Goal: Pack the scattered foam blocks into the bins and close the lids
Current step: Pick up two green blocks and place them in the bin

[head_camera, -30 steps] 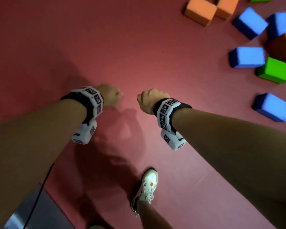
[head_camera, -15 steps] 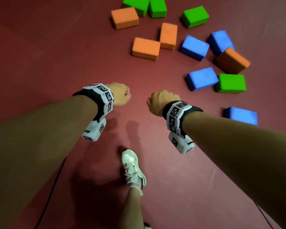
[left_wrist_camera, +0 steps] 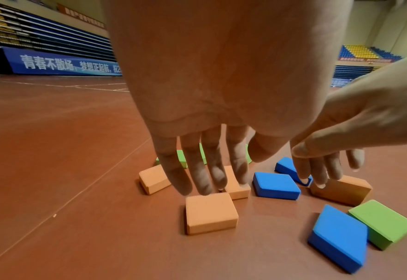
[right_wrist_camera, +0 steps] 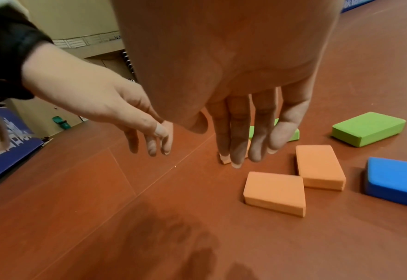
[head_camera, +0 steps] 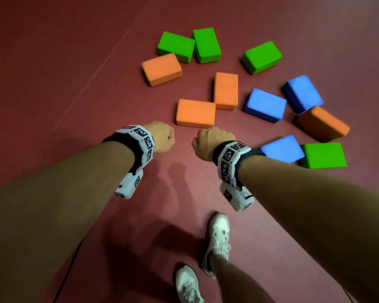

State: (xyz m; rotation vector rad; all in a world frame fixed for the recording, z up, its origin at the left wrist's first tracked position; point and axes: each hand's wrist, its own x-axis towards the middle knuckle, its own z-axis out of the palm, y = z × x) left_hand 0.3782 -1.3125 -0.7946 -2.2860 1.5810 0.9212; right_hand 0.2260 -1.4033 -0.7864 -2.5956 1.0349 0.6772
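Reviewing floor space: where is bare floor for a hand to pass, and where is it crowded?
Bare floor lies left of the orange blocks and near the shoes. Crowded: the blue blocks and green blocks at right.

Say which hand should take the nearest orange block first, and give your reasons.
Probably the left hand. In its wrist view its straight fingers hang just above the nearest orange block. The right hand is also empty and open, but that block lies off to its side, nearer the blue block.

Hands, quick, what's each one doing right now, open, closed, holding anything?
Left hand: open, fingers hanging straight above the floor, holding nothing.
Right hand: open, fingers hanging relaxed, holding nothing.
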